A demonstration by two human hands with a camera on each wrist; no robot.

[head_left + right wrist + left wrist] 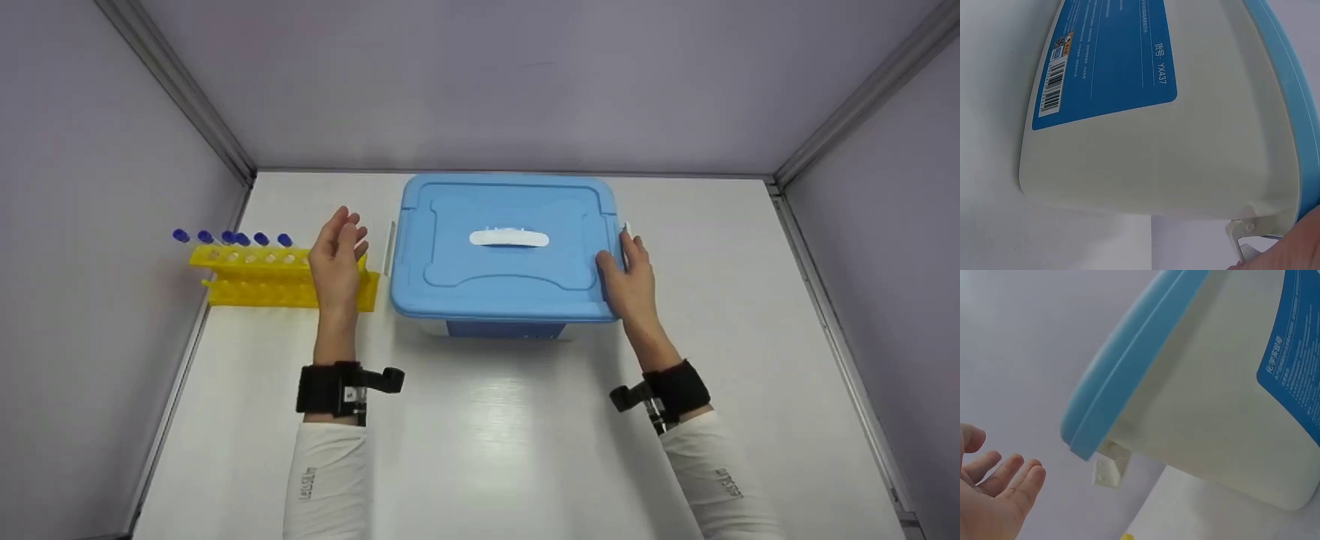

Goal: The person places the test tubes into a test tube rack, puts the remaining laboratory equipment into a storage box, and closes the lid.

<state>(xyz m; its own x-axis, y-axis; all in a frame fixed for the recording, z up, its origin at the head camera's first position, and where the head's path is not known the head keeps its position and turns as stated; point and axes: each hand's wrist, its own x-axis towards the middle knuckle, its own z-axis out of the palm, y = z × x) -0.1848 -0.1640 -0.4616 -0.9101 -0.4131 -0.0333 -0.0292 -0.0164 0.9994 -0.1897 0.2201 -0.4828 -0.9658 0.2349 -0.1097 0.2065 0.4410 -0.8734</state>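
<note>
A storage box with a light blue lid [510, 202] and a white handle on top stands at the back middle. Its pale body [1202, 405] bears a blue label. My right hand [631, 281] is at the lid's right edge, thumb on the lid, fingers gripping the white side latch [1244, 233]; the fingertips are partly hidden. That latch stands out from the body. My left hand [337, 255] is raised to the left of the box, touching nothing, fingers loosely bent. Near it, the left latch [1111, 467] hangs away from the lid.
A yellow test tube rack [259, 295] stands at the left, partly behind my left hand. Several blue-capped tubes [261, 239] show along its back. White table surface [487, 442] lies in front of the box. Grey walls enclose the table at the back and sides.
</note>
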